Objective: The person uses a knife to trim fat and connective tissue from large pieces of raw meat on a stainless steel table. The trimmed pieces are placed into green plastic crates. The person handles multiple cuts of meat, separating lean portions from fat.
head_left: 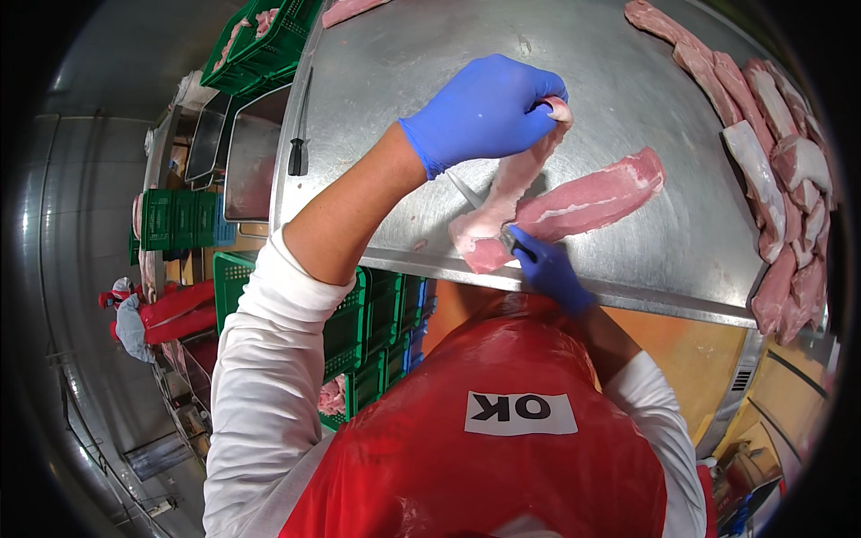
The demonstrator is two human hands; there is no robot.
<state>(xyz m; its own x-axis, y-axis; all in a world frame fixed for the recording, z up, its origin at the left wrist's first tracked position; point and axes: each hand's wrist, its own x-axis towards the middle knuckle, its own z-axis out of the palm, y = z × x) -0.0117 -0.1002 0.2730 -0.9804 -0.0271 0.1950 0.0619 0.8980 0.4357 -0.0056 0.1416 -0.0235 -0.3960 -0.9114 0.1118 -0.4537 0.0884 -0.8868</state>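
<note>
On the steel table [386, 193] lies a long piece of pork loin [596, 197], pink with a pale fat stripe. A strip of pale fat [523, 175] rises from its near end. My left hand [491, 112], in a blue glove, is closed around the upper end of that strip and holds it above the table. In my blue-gloved right hand [552, 273] is a knife [464, 189]. Its blade passes beneath the fat strip near the meat's near end, and the tip shows on the left side. The strip hides the middle of the blade.
Several pork pieces [771, 170] are heaped along the table's right side. Another knife with a black handle [297, 157] lies at the left edge. Green crates [265, 49] stand left of the table and below it [350, 332]. A person in red [175, 314] is farther left.
</note>
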